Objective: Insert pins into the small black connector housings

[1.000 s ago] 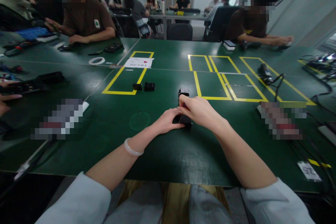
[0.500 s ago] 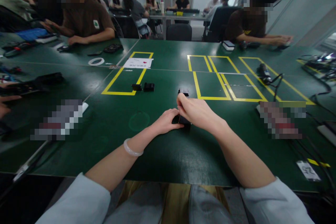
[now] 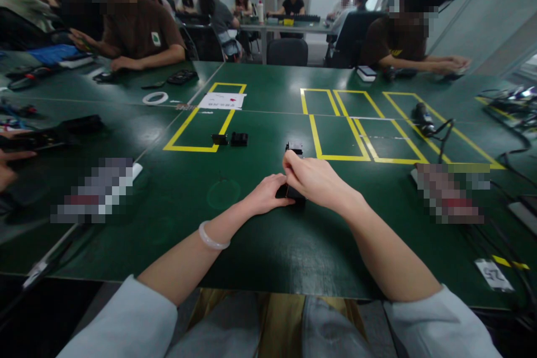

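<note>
A black block-like part (image 3: 296, 194) rests on the green table (image 3: 251, 251), partly covered by both hands. My left hand (image 3: 269, 192) grips its left side between thumb and fingers. Over its top is my right hand (image 3: 305, 174), fingers curled in a pinch; whatever lies between those fingertips is hidden. Just beyond the right hand stands another small black part (image 3: 295, 147). Two more small black pieces, a thin upright one (image 3: 220, 139) and a blockier one (image 3: 239, 139), sit farther left, near the yellow tape.
Yellow tape outlines (image 3: 342, 156) mark the table. A white paper (image 3: 222, 101) and a tape roll (image 3: 155, 98) lie back left. Blurred-out devices sit left and right. A black cylindrical device (image 3: 424, 118) with cable stands right. Other people sit around; a person's hand (image 3: 10, 170) shows far left.
</note>
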Tool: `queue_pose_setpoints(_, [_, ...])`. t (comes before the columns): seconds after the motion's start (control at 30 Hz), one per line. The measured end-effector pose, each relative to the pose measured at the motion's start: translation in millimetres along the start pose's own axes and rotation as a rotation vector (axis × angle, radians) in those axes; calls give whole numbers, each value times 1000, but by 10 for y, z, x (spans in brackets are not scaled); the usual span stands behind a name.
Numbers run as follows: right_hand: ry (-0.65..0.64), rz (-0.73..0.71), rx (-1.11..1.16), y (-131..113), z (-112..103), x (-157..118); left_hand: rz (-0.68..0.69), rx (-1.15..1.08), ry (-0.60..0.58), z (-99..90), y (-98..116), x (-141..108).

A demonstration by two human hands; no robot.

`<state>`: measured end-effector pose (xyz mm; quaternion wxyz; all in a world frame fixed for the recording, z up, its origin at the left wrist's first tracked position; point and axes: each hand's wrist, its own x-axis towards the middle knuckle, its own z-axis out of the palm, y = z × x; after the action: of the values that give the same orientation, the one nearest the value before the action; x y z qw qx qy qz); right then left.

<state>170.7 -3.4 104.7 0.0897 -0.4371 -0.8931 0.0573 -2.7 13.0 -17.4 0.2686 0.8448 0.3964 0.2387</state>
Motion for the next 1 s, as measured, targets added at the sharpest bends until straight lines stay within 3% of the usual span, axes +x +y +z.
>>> queue_pose_setpoints(1.0, [-20, 13, 17, -15, 5, 12, 4, -28, -3, 2, -31, 6])
